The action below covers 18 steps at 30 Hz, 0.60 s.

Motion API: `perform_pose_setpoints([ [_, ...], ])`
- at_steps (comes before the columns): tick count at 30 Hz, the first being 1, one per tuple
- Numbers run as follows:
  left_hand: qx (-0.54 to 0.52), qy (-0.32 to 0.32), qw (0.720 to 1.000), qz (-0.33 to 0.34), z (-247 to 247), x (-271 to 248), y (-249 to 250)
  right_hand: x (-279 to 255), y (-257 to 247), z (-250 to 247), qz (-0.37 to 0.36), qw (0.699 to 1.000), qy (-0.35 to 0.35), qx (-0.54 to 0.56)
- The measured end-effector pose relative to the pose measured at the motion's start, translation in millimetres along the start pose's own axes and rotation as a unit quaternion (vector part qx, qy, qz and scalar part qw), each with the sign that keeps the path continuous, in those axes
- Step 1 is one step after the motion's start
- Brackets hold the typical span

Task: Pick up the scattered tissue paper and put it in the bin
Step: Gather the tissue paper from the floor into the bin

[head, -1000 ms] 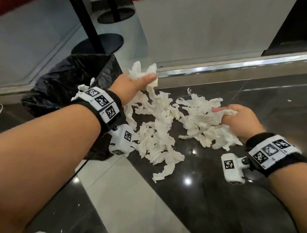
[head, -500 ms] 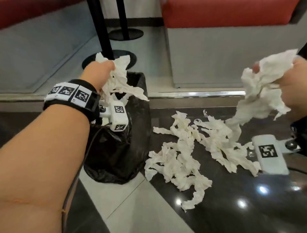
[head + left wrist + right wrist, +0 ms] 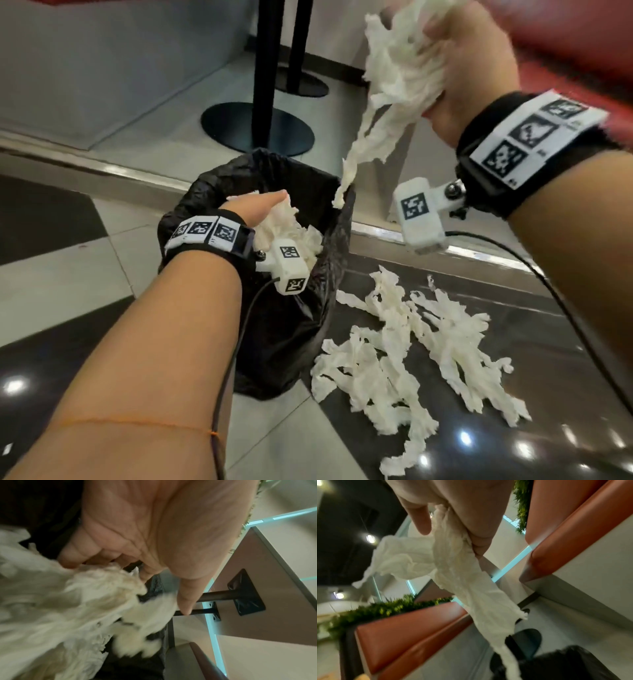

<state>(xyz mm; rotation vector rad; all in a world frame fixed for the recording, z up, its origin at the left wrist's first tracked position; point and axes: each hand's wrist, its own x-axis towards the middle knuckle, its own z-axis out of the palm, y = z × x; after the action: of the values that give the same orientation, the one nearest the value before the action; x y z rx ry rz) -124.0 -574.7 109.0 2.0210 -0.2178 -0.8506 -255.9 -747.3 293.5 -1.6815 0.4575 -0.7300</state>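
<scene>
A bin lined with a black bag (image 3: 274, 329) stands on the floor at centre. My left hand (image 3: 257, 209) is down in its opening, fingers loosened, and a wad of white tissue (image 3: 291, 236) lies just under it. In the left wrist view the left hand's palm (image 3: 154, 534) is spread, with blurred tissue (image 3: 68, 608) below the fingertips. My right hand (image 3: 472, 68) is raised at the upper right and grips a bunch of tissue (image 3: 400, 68). One strip of it hangs down to the bin's rim. More torn tissue (image 3: 394, 359) is scattered on the dark floor to the right of the bin.
Black table poles with round bases (image 3: 257, 130) stand just behind the bin. A red bench (image 3: 582, 41) runs along the upper right. A metal floor strip (image 3: 102, 168) crosses behind the bin. Cables trail from both wrist cameras.
My left hand has dropped from above the bin into its opening and loosened on its tissue. The right hand has carried its bunch higher and leftward, towards the bin.
</scene>
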Motion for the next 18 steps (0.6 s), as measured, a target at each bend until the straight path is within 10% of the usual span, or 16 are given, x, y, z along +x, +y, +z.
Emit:
perform_pose_setpoints([
  [5,-0.027,0.033,0.998,0.047,-15,3,9,-19,57,83,0.034,0.980,-0.100,-0.171],
  [8,0.107,0.109,0.983,0.099,-14,3,21,-29,93,91,0.061,0.904,-0.204,-0.371],
  [15,0.199,0.203,0.936,0.208,3,-39,57,-44,115,-18,0.062,0.849,-0.281,-0.443],
  [18,0.215,0.180,0.905,0.319,48,-67,79,-65,164,-83,0.066,0.774,-0.357,-0.518],
])
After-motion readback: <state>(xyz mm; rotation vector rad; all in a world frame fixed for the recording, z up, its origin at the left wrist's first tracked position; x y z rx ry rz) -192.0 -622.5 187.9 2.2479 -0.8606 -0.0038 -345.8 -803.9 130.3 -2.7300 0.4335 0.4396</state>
